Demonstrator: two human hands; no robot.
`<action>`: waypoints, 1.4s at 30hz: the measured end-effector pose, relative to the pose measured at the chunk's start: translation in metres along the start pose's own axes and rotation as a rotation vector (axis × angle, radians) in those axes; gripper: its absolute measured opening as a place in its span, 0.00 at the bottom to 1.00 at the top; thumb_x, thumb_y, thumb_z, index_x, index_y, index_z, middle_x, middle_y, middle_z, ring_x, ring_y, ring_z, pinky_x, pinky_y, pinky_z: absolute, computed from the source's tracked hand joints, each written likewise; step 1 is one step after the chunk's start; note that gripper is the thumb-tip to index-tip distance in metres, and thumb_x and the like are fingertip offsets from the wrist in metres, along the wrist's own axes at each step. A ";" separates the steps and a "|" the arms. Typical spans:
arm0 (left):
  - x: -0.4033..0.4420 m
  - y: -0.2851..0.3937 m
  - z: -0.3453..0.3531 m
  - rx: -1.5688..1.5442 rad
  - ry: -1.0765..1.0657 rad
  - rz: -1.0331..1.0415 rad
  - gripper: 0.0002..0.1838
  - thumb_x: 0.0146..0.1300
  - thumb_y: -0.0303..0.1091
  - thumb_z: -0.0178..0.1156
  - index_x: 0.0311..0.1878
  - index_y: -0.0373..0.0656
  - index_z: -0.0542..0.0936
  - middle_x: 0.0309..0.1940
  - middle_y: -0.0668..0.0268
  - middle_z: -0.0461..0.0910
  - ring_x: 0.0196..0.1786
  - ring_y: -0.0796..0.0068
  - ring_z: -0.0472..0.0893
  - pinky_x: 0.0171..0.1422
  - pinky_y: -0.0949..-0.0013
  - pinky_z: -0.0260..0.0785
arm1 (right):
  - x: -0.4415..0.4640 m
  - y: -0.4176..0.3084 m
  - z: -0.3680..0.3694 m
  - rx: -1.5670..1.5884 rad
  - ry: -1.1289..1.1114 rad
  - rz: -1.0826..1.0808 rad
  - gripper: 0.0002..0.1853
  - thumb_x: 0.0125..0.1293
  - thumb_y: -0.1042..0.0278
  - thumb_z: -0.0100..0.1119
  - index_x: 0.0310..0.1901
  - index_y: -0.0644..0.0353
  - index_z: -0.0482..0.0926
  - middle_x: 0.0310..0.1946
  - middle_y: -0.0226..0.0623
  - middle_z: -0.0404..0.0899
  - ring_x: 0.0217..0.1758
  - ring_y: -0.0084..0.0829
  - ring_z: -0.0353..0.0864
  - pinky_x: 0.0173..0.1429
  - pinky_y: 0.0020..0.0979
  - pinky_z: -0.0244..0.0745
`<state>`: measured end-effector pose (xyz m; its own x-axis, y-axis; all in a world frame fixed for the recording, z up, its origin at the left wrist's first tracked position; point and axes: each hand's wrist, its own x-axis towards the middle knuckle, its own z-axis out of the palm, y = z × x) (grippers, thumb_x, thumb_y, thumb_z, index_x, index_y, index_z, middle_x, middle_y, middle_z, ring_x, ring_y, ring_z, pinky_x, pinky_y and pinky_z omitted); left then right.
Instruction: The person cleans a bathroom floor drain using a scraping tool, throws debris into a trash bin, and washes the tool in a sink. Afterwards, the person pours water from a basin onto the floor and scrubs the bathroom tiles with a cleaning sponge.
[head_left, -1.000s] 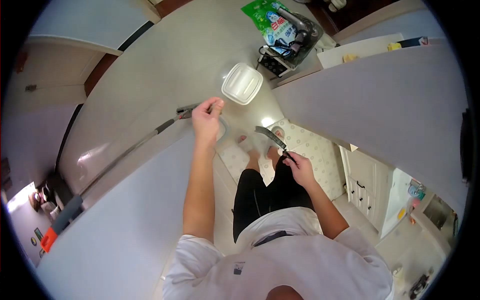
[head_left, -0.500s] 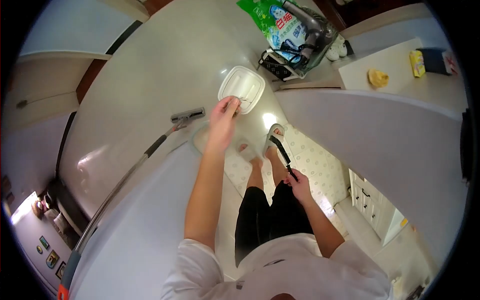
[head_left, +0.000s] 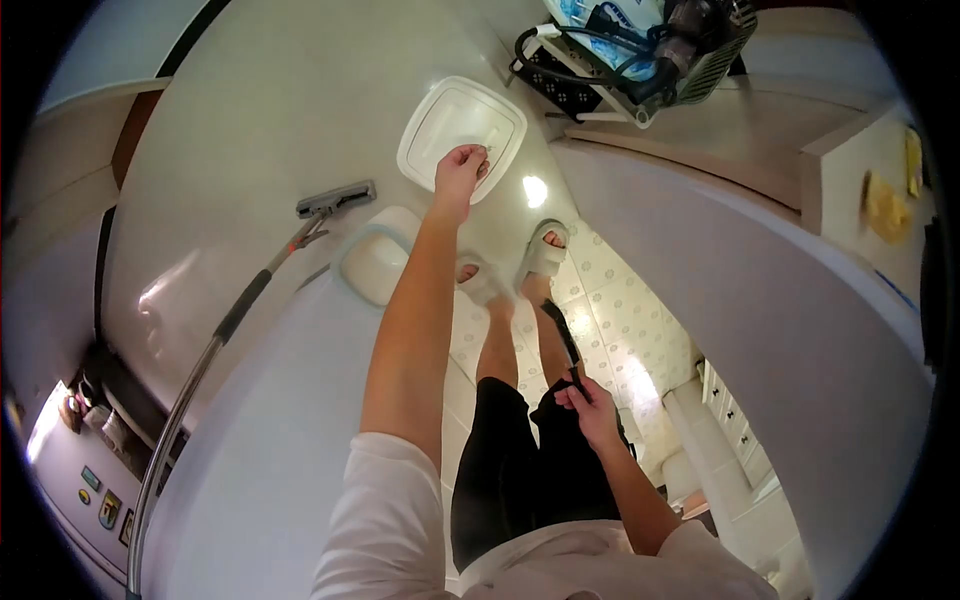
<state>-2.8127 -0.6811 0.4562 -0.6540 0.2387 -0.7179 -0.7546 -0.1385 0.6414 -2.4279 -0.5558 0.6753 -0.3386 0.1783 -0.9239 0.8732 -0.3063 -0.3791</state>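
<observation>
Qty: 2 hands; 1 brush; 2 slippers

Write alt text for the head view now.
First-person view: the right grip holds a slim black tool; the left grip extends over a white container, contact unclear. A long-handled mop is at the left; pale sandals are worn near the middle.

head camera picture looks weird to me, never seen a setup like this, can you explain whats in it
There is no machine here, just a person's two bare hands, filmed by a camera worn on the head that looks forward and down. The left hand is over a white container, fingers curled; whether it holds anything is unclear. The right hand holds a black tool. A mop has its head on the floor, near a basin.
</observation>
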 end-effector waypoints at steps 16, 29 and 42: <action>0.042 -0.033 0.002 0.173 -0.003 -0.127 0.28 0.72 0.42 0.54 0.72 0.41 0.73 0.62 0.61 0.78 0.61 0.69 0.77 0.65 0.69 0.67 | 0.013 -0.009 -0.013 0.051 0.007 0.027 0.16 0.79 0.69 0.54 0.63 0.64 0.77 0.41 0.36 0.87 0.43 0.24 0.85 0.52 0.27 0.79; -0.049 -0.007 -0.014 -0.366 -0.141 -0.109 0.28 0.77 0.50 0.49 0.68 0.38 0.74 0.62 0.57 0.79 0.60 0.63 0.79 0.66 0.64 0.68 | -0.001 -0.027 -0.005 0.044 -0.017 -0.014 0.14 0.79 0.69 0.54 0.59 0.66 0.78 0.41 0.37 0.87 0.44 0.24 0.84 0.53 0.28 0.78; -0.294 0.058 -0.045 -0.895 -0.040 0.008 0.19 0.75 0.44 0.52 0.51 0.38 0.82 0.46 0.60 0.84 0.47 0.67 0.80 0.58 0.64 0.71 | -0.065 -0.075 0.025 -0.060 -0.125 -0.281 0.15 0.78 0.70 0.54 0.60 0.67 0.78 0.40 0.38 0.87 0.44 0.24 0.84 0.53 0.29 0.80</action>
<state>-2.6668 -0.8026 0.6924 -0.6697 0.2660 -0.6934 -0.5206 -0.8339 0.1830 -2.4806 -0.5679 0.7624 -0.6069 0.1305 -0.7840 0.7572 -0.2048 -0.6202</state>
